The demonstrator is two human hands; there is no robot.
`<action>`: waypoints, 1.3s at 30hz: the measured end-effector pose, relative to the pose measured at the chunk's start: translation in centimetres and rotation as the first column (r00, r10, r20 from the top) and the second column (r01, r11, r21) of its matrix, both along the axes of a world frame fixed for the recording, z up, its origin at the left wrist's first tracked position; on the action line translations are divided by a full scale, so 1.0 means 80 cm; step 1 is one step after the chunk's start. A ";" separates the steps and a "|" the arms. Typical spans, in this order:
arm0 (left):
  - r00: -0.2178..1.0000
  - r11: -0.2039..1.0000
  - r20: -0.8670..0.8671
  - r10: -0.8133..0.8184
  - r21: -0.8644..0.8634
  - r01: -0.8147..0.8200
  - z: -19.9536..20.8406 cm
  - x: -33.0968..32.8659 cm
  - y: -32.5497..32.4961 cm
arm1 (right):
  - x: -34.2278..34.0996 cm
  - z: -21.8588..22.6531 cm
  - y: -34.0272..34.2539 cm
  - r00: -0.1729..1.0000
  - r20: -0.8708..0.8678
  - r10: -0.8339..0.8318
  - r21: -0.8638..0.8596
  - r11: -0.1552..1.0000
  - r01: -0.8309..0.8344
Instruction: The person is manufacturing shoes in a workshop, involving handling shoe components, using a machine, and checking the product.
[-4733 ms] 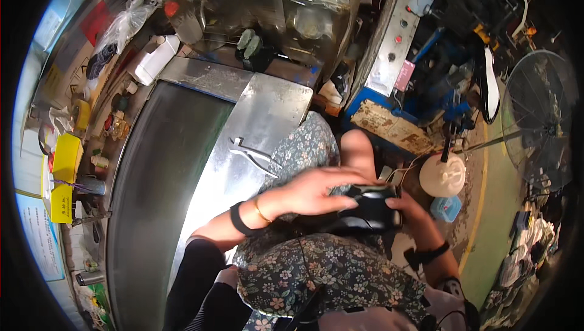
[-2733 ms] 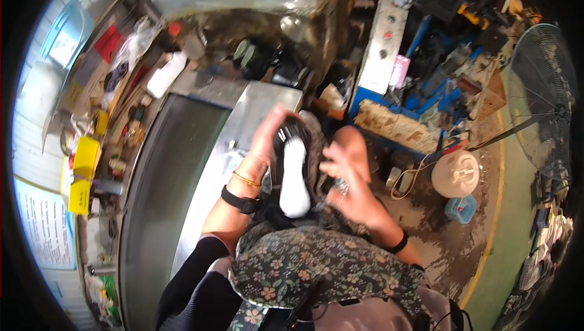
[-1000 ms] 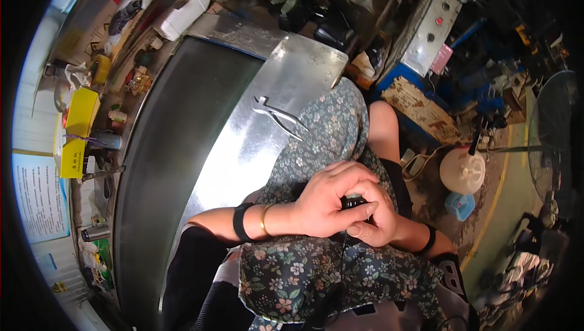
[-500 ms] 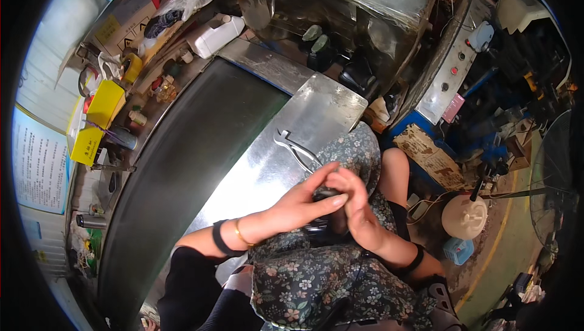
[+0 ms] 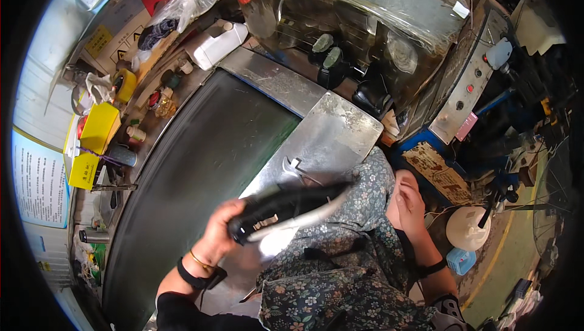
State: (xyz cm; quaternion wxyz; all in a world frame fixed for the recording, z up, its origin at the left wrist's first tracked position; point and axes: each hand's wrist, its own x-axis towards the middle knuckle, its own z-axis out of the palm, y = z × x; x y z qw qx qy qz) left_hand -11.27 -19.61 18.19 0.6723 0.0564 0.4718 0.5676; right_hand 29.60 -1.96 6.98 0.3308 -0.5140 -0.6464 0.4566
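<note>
My left hand [image 5: 224,226] grips one end of a black shoe [image 5: 283,206] with a pale sole edge, blurred by motion. It is held on its side over the metal plate [image 5: 340,118] and my lap. Partly behind the shoe, metal pincers [image 5: 295,165] lie on the plate. My right hand [image 5: 410,206] is at my bare knee, its fingers loosely bent and somewhat apart, holding nothing. A dark floral apron [image 5: 328,282] covers my lap.
A dark conveyor belt [image 5: 201,167] runs along the left. More black shoes [image 5: 328,63] stand beyond the plate. On the left shelf are a white jug [image 5: 217,42] and a yellow box [image 5: 91,148]. A control panel [image 5: 468,91] and a cream container [image 5: 468,227] stand right.
My hands have moved apart. The left has swung left with the shoe, which now shows lengthwise; the right has drawn back to my knee. The view has shifted slightly.
</note>
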 end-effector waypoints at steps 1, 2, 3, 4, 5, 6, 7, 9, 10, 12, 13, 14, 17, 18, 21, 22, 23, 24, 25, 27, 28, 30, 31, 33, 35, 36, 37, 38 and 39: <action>0.991 0.994 -0.094 0.100 0.045 -0.096 0.003 -0.010 0.022 | 0.003 -0.012 0.001 0.997 0.065 -0.030 0.174 0.985 0.018; 0.960 0.974 -0.191 0.203 0.140 -0.177 0.007 -0.021 0.049 | 0.004 -0.021 0.002 0.993 0.108 -0.056 0.325 0.946 0.018; 0.905 0.958 -0.347 0.246 0.229 -0.172 0.008 -0.030 0.082 | 0.004 -0.027 0.003 0.973 0.227 -0.033 0.423 0.904 -0.068; 0.825 0.914 -0.469 0.314 0.386 -0.129 0.007 -0.041 0.119 | 0.002 -0.032 0.004 0.973 0.229 -0.028 0.444 0.893 -0.079; 0.735 0.921 -0.585 0.342 0.364 -0.138 0.001 -0.053 0.165 | 0.000 -0.034 0.006 0.968 0.252 -0.011 0.402 0.911 -0.094; 0.630 0.917 -0.680 0.375 0.371 -0.146 -0.010 -0.064 0.213 | -0.003 -0.034 0.009 0.957 0.290 0.008 0.344 0.932 -0.112; 0.574 0.910 -0.723 0.386 0.402 -0.106 -0.024 -0.075 0.261 | -0.006 -0.032 0.012 0.958 0.286 -0.011 0.370 0.924 -0.100; 0.436 0.956 -0.858 0.271 0.293 -0.017 -0.058 -0.102 0.358 | -0.010 -0.027 0.020 0.960 0.279 -0.021 0.394 0.914 -0.095; 0.342 0.982 -0.926 0.161 0.187 0.043 -0.077 -0.115 0.403 | -0.012 -0.024 0.024 0.965 0.258 -0.037 0.418 0.905 -0.077; -0.249 0.975 -0.963 0.105 0.050 0.218 -0.120 -0.132 0.481 | -0.015 -0.018 0.030 0.948 0.316 -0.034 0.428 0.897 -0.111; -0.281 0.949 -0.937 0.209 0.125 0.290 -0.143 -0.135 0.515 | -0.016 -0.016 0.033 0.938 0.345 -0.035 0.399 0.910 -0.113; -0.299 0.931 -0.920 0.251 0.146 0.333 -0.165 -0.137 0.547 | -0.017 -0.015 0.036 0.929 0.370 -0.034 0.380 0.917 -0.118; -0.133 0.979 -0.983 0.124 0.100 0.175 -0.218 -0.142 0.631 | -0.021 -0.016 0.045 0.920 0.391 -0.039 0.347 0.932 -0.108; -0.160 0.952 -0.964 0.213 0.168 0.256 -0.232 -0.144 0.648 | -0.021 -0.016 0.048 0.922 0.387 -0.026 0.336 0.935 -0.114; -0.201 0.968 -0.966 -0.162 -0.195 0.156 -0.256 -0.146 0.671 | -0.022 -0.018 0.058 0.921 0.390 0.021 0.290 0.946 -0.144; -0.200 0.973 -0.973 -0.119 -0.154 0.169 -0.257 -0.147 0.670 | -0.022 -0.018 0.062 0.921 0.389 0.019 0.264 0.956 -0.131; -0.189 0.974 -0.976 -0.105 -0.139 0.177 -0.255 -0.149 0.669 | -0.022 -0.018 0.065 0.920 0.392 0.033 0.255 0.956 -0.143; -0.182 0.977 -0.978 -0.103 -0.134 0.169 -0.251 -0.149 0.662 | -0.022 -0.019 0.068 0.926 0.376 0.042 0.261 0.954 -0.149; -0.153 0.980 -0.978 -0.144 -0.163 0.117 -0.246 -0.149 0.655 | -0.021 -0.019 0.069 0.923 0.381 0.050 0.248 0.957 -0.154; -0.291 0.958 -0.915 -0.278 -0.288 -0.010 -0.235 -0.148 0.636 | -0.020 -0.021 0.071 0.921 0.386 0.056 0.246 0.956 -0.161; -0.384 0.943 -0.868 -0.315 -0.331 -0.025 -0.230 -0.147 0.628 | -0.020 -0.021 0.071 0.920 0.386 0.071 0.247 0.953 -0.178; -0.334 0.897 -0.840 -0.427 -0.441 -0.039 -0.226 -0.150 0.613 | -0.020 -0.022 0.071 0.919 0.388 0.070 0.256 0.950 -0.180; -0.366 0.915 -0.851 -0.378 -0.402 -0.009 -0.226 -0.150 0.609 | -0.019 -0.023 0.071 0.919 0.388 0.067 0.252 0.952 -0.176; -0.353 0.928 -0.872 -0.339 -0.372 0.029 -0.229 -0.155 0.608 | -0.019 -0.024 0.070 0.921 0.383 0.072 0.243 0.954 -0.176; -0.331 0.906 -0.861 -0.387 -0.421 0.035 -0.234 -0.161 0.611 | -0.019 -0.024 0.070 0.920 0.384 0.078 0.242 0.953 -0.181; -0.337 0.902 -0.849 -0.406 -0.433 0.003 -0.235 -0.163 0.613 | -0.019 -0.024 0.070 0.920 0.384 0.078 0.242 0.953 -0.182; -0.335 0.905 -0.849 -0.408 -0.425 -0.022 -0.237 -0.163 0.615 | -0.019 -0.023 0.070 0.922 0.380 0.075 0.244 0.953 -0.178; -0.332 0.907 -0.850 -0.409 -0.419 -0.045 -0.238 -0.160 0.617 | -0.019 -0.023 0.070 0.923 0.378 0.076 0.249 0.952 -0.180; -0.297 0.903 -0.857 -0.421 -0.425 -0.054 -0.238 -0.156 0.619 | -0.020 -0.022 0.071 0.920 0.384 0.076 0.242 0.954 -0.179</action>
